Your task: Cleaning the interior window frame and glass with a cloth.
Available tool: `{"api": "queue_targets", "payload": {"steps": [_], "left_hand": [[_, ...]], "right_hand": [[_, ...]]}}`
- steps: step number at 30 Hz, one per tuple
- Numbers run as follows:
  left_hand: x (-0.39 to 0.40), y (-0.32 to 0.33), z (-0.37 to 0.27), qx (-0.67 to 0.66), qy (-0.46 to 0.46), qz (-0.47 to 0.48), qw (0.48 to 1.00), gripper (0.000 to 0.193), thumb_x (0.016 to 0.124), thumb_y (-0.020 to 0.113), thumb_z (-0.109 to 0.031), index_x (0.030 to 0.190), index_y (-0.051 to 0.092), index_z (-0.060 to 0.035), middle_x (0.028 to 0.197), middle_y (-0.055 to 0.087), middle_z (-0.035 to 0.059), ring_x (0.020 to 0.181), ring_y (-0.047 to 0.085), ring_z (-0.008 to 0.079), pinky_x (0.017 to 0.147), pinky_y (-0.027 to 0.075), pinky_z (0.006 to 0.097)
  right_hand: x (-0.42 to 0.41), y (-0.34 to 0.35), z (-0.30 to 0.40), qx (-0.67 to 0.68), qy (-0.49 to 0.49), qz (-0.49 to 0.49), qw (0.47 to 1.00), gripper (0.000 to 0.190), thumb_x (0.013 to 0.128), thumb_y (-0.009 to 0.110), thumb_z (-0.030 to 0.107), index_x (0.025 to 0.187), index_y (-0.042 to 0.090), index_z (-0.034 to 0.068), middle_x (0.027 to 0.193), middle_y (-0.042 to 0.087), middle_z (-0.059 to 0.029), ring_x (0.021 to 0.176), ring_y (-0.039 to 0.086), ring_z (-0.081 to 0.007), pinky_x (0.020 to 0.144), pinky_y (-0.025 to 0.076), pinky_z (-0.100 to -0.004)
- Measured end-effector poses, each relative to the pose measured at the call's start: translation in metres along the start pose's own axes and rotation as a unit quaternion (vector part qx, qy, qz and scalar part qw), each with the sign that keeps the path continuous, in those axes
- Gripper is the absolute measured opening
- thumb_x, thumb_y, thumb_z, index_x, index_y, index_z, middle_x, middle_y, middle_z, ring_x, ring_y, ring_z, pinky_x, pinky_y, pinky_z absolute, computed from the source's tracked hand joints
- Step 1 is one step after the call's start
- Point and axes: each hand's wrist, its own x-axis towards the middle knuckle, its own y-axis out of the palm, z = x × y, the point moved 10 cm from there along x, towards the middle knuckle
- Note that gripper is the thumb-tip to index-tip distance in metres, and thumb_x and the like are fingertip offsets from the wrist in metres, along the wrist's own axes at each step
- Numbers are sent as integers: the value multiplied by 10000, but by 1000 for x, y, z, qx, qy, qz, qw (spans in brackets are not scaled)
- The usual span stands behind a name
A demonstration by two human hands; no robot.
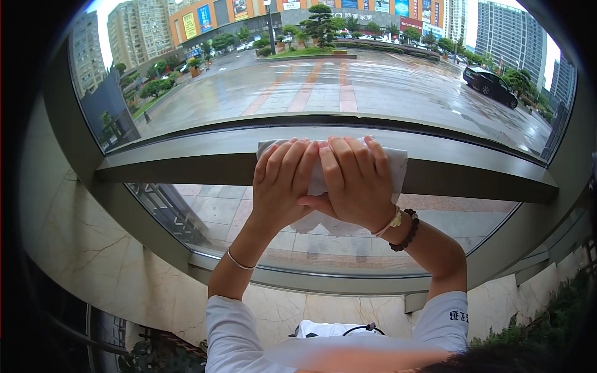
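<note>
A white cloth (397,165) is draped over the horizontal metal crossbar (186,169) of a window frame, its lower edge hanging down in front of the glass. My left hand (283,184) grips the cloth and the bar, fingers bent over the top edge. Close beside it, my right hand (358,179) holds the cloth in the same way, its thumb reaching toward my left hand. Both palms hide most of the cloth's middle. A thin bangle (240,261) circles my left wrist, and a dark beaded bracelet (406,231) is on my right.
Upper glass pane (303,93) and lower glass pane (224,210) lie above and below the bar. A marble wall (116,261) surrounds the metal frame. Green plants (536,321) stand low at the right. Outside, a dark car (489,86) is on wet paving.
</note>
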Motion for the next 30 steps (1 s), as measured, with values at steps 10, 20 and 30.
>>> {"api": "queue_targets", "payload": {"steps": [10, 20, 30], "left_hand": [[-2, 7, -9, 34, -35, -21, 999, 511, 890, 558, -356, 1305, 505, -63, 1283, 523, 93, 1231, 476, 281, 1081, 307, 474], [26, 26, -69, 30, -24, -20, 999, 484, 899, 548, -322, 1305, 508, -63, 1283, 525, 84, 1231, 477, 271, 1088, 305, 469], [88, 63, -192, -44, -6, -38, 998, 483, 886, 562, -372, 1271, 570, -80, 1245, 562, 65, 1191, 515, 233, 1071, 325, 434]], "right_hand": [[0, -8, -5, -13, -43, -4, 999, 683, 969, 251, 638, 1156, 584, 72, 1114, 609, -97, 1033, 584, -227, 999, 370, -437], [-32, -42, -59, 11, -25, -11, 1000, 623, 968, 299, 583, 1173, 559, 55, 1104, 604, -107, 1028, 564, -245, 996, 382, -446], [-97, -106, -166, -45, -4, 0, 999, 723, 912, 333, 704, 1135, 580, 62, 1096, 614, -106, 1020, 587, -250, 998, 360, -460]]}}
